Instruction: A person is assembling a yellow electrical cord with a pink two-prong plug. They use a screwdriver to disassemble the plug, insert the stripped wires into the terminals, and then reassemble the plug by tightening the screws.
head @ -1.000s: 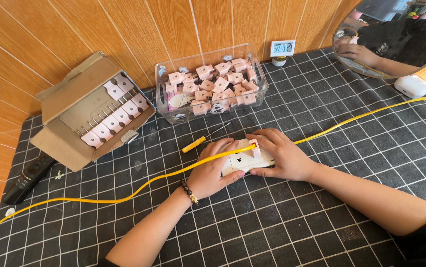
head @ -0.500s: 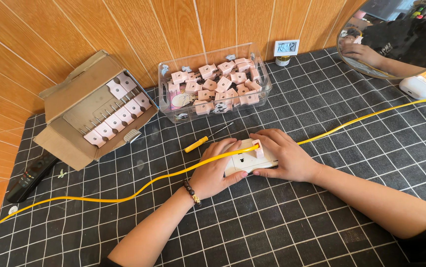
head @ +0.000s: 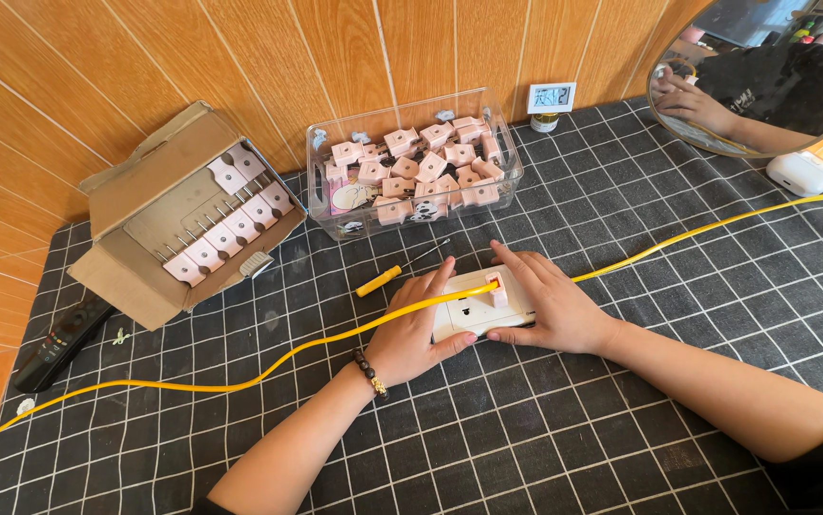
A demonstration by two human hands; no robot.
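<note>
Both forearms stretch in from the near edge, bare, converging toward the middle. The left hand [head: 418, 329] lies palm down with fingers extended forward and thumb tucked to the inside, a beaded bracelet [head: 370, 372] ringing its wrist. The right hand [head: 547, 303] comes in from the right at an angle, fingers curled and pressed down, its fingertips just beside those of the left, wrist flat and low.

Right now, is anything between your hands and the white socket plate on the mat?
Nothing visible. Both the left hand and the right hand already rest on the white socket plate. The yellow cable runs across the plate's top edge, by a small pink block, without blocking either hand.
</note>
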